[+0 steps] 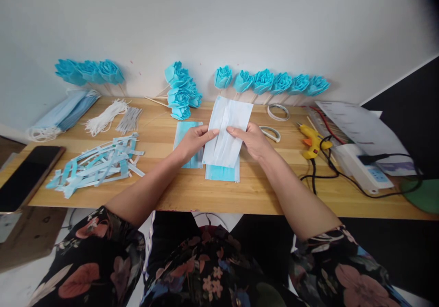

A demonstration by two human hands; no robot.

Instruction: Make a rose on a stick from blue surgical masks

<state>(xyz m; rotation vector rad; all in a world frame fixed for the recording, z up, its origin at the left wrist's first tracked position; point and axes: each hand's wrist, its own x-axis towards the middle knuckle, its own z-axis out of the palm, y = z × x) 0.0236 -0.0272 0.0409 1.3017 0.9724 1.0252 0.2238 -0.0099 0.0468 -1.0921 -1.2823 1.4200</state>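
Observation:
A pale blue-white mask sheet point(228, 128) is held upright over the wooden table point(247, 192). My left hand point(195, 140) pinches its left edge and my right hand point(252, 137) pinches its right edge. Both hands are closed on the sheet. Under the sheet lie two more blue mask pieces point(187, 135), flat on the table.
Blue fabric roses point(270, 82) lean along the wall, with more roses point(89, 71) at the left and a bunch point(181, 92) in the middle. Cut blue strips point(99, 163), white ear loops point(104, 117), stacked masks point(65, 112), a phone point(29, 174), tape rolls point(278, 111), a yellow glue gun point(312, 140) and a power strip point(363, 169) surround me.

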